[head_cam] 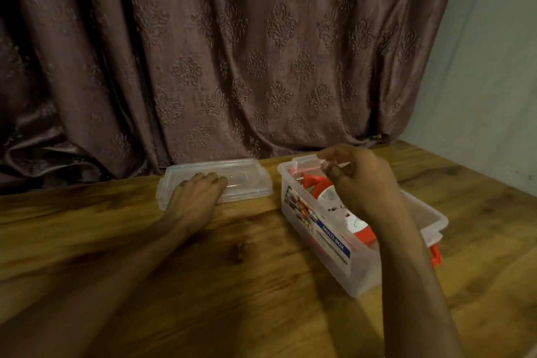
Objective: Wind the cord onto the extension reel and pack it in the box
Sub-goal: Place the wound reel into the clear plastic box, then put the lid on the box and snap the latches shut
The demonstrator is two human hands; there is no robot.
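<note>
Hiding much of the red-and-white reel [334, 203] inside the clear box [319, 244] near the bench's right edge, the right hand [360, 180] hovers loosely curled, gripping nothing discernible; the left hand [194, 197] lies open, flat on the lid [247, 180] near the back edge.

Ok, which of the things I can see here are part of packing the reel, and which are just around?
Part of the job:
- extension reel, red and white, already in the box
- clear box with the blue label
- lid, flat on the table, left hand resting on it
- right hand, above the box

Just around:
- wooden table
- patterned curtain
- wall
</note>
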